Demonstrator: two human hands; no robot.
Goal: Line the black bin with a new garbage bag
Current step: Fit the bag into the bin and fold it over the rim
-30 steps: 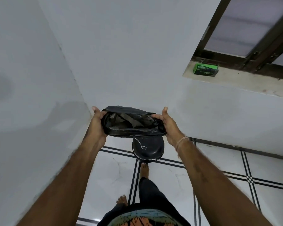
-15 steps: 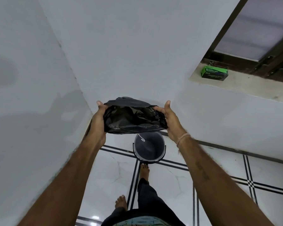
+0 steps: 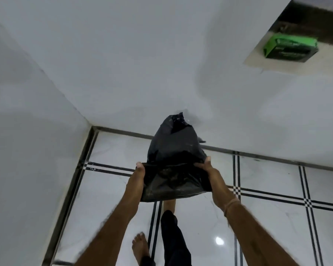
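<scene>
A black garbage bag (image 3: 174, 162) hangs in the air in front of me, billowed out with its closed end pointing away toward the wall. My left hand (image 3: 137, 178) grips the left side of its open mouth. My right hand (image 3: 208, 173) grips the right side. The mouth faces me, stretched between the two hands. The black bin is hidden behind the bag.
White walls meet in a corner at the left. The floor (image 3: 267, 189) is glossy white tile with black line borders. My bare feet (image 3: 140, 246) stand below the bag. A green box (image 3: 288, 48) rests on a window ledge at the upper right.
The bag was a bunched bundle held level between both hands; now it has flared out full of air and moved lower. The bin seen below it earlier is now covered.
</scene>
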